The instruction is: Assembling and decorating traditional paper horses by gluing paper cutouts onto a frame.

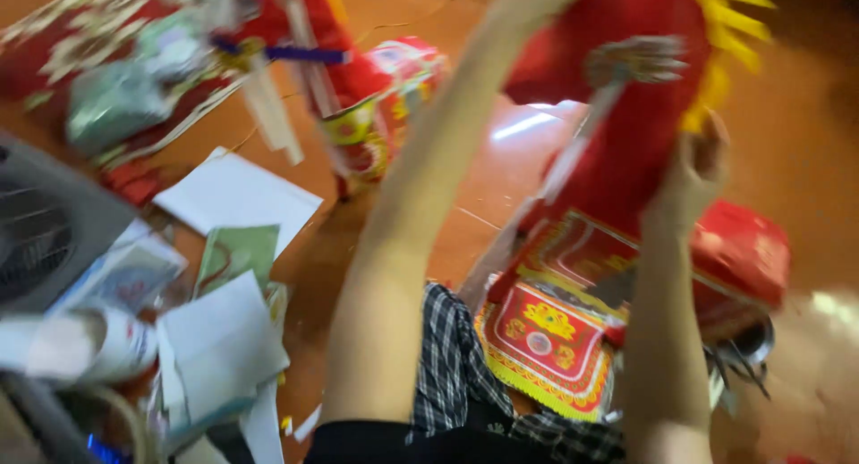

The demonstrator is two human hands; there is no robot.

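Head view: the right hand (696, 164) grips the red paper figure with yellow fringe (626, 133). The left hand's fingers are out of sight, so their state cannot be told.

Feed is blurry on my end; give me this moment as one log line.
left hand: out of frame, arm raised | right hand: grips red paper figure | held above lap | floor: white sheets, red boxes

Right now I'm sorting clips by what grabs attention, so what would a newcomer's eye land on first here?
The big red paper figure with yellow fringe, lifted at upper right by the right hand; the left hand runs out of frame. Below it lies a red-and-gold patterned sheet, and white papers litter the orange floor at left.
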